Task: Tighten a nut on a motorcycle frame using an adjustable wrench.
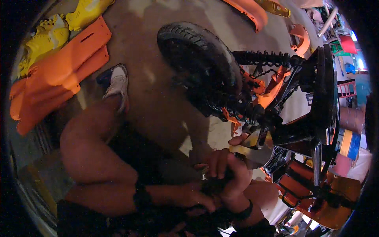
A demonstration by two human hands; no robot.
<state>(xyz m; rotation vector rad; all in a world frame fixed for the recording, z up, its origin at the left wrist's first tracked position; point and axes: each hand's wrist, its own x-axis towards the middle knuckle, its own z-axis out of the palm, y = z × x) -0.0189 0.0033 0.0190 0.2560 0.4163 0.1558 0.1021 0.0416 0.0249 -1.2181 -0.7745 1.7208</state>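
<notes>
Much lost in shadow: right fingers [224,158] curled, seemingly gripping dark object [213,186]; left fingers [204,200], cannot tell.

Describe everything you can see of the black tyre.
The tyre is black and looks like rubber, with blocky tread and greyish, dusty-looking areas along its upper right edge. It slants across the upper middle of the view, near dark coil springs to its right and lower right. Shadow hides its lower part, so floor contact cannot be told. Neither the left hand nor the right hand touches it.
</notes>
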